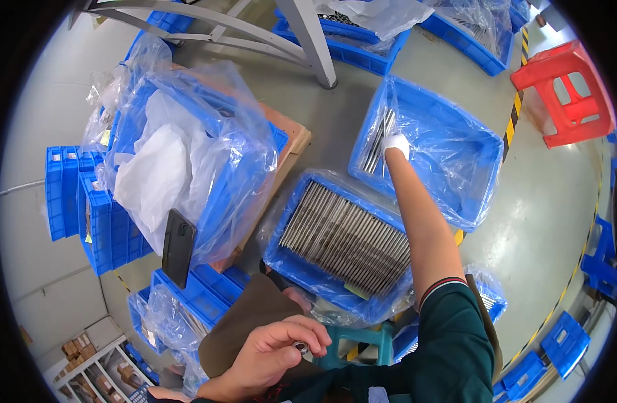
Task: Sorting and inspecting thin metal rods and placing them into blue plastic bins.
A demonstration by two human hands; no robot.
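Note:
My left hand [275, 352] is held low in front of my body, fingers curled around a small shiny metal ring [300, 347]. With the arm stretched forward, my right hand [396, 144], in a white glove, reaches into a plastic-lined blue crate [456, 121]. It is at a few slim metal rods [373, 151] lying along the crate's left side. The glove's fingers do not show, so whether they grip a rod is hidden. Between my body and that crate stands another lined blue crate [292, 258], filled with a row of many metal rods [345, 235].
On the left, a blue crate draped in clear plastic [238, 161] rests on a wooden pallet [292, 144]. A dark phone-like slab [178, 248] stands before it. A red stool [567, 94] is at the far right, a green stool [359, 339] close by. A metal table leg [308, 40] stands ahead.

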